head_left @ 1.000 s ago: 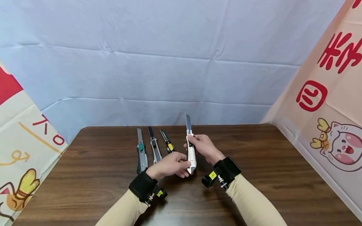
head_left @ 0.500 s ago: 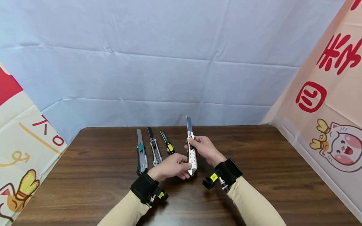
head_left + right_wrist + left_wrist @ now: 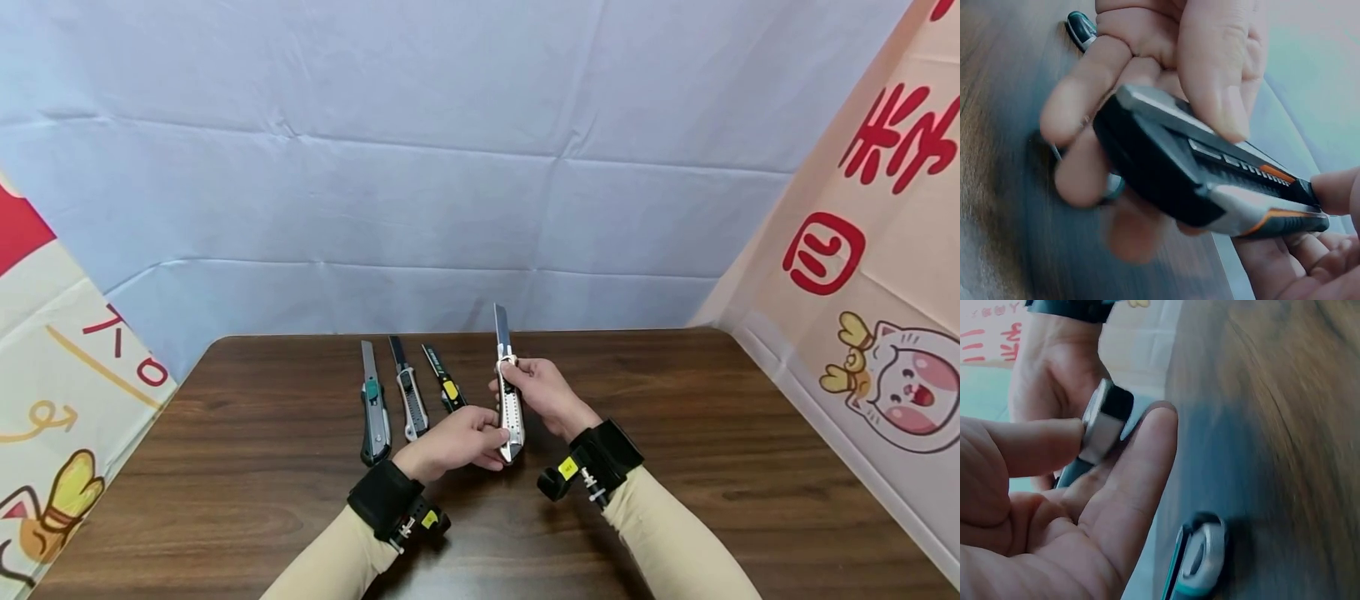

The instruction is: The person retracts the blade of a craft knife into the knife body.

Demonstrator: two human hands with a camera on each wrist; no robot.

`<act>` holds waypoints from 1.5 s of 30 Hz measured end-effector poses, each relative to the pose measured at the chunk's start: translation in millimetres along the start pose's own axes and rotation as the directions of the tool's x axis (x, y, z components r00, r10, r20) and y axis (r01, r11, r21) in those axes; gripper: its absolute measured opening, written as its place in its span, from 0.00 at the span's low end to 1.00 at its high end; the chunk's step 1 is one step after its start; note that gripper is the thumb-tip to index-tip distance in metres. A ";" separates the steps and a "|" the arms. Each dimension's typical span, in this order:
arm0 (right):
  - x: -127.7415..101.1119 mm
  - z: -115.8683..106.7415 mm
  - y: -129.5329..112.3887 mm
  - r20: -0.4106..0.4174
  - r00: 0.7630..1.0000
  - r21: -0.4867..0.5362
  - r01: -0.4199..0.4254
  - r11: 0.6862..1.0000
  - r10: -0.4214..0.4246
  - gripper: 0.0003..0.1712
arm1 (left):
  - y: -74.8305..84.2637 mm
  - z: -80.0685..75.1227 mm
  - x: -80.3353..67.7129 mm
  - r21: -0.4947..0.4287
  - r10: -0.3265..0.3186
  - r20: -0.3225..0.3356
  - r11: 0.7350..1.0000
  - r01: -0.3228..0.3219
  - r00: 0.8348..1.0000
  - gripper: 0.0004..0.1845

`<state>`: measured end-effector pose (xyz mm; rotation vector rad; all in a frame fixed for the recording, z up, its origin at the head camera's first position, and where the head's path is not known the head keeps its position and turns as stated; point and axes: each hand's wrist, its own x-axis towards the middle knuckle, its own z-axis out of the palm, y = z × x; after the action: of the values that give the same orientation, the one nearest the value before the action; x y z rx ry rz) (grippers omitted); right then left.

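Note:
Both hands hold one silver utility knife (image 3: pixel 508 408) above the dark wooden table (image 3: pixel 675 467), its blade (image 3: pixel 500 330) out and pointing away from me. My right hand (image 3: pixel 542 390) grips the front of the handle, thumb on top (image 3: pixel 1210 75); the wrist view shows the knife's black and orange side (image 3: pixel 1210 181). My left hand (image 3: pixel 459 439) pinches the rear end (image 3: pixel 1105 419) between thumb and fingers. Three more utility knives lie side by side on the table left of the hands: one with a green slider (image 3: pixel 372 408), a grey one (image 3: pixel 409 392) and a black one with a yellow slider (image 3: pixel 444 385).
A pale blue cloth (image 3: pixel 450 167) hangs behind the table. Printed banners stand at the left (image 3: pixel 67 400) and right (image 3: pixel 862 275) edges. Bare tabletop lies to the right of the hands and along the near edge.
The held knife and both hands have shifted only slightly; the grip is the same and the three knives on the table have not moved.

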<state>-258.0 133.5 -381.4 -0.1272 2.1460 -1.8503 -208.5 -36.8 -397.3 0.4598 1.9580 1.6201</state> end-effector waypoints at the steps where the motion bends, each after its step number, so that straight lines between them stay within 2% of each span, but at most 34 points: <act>1: 0.3 0.1 0.1 -0.004 1.000 0.001 0.000 1.000 0.000 0.21 | 0.3 0.3 0.1 -0.009 0.000 -0.002 1.000 0.000 1.000 0.15; 7: 1.4 1.7 -0.3 -0.026 1.000 0.046 -0.012 0.999 0.013 0.20 | 1.6 1.5 0.6 -0.047 0.008 -0.026 0.999 -0.010 1.000 0.18; 13: -0.4 2.2 -1.7 0.018 0.998 0.120 -0.066 0.991 0.064 0.23 | 1.5 2.0 1.1 -0.054 0.000 -0.038 0.999 -0.002 0.999 0.17; 18: -1.0 1.3 0.2 0.042 0.992 0.126 -0.127 0.984 0.123 0.27 | -1.5 2.5 1.3 -0.039 0.003 -0.039 0.999 -0.004 0.999 0.17; 29: 0.3 2.1 6.1 0.037 0.999 0.109 -0.038 0.993 0.035 0.25 | -2.4 3.0 1.1 -0.001 0.018 -0.030 1.000 -0.018 0.999 0.18; 45: -1.3 4.1 4.1 0.023 0.999 0.074 -0.024 0.997 0.022 0.21 | -0.8 4.6 0.5 0.023 0.020 -0.062 1.000 -0.018 0.998 0.17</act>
<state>-255.1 130.6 -385.6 -0.1058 2.0526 -1.9032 -206.0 -33.1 -398.7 0.4431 2.0253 1.6436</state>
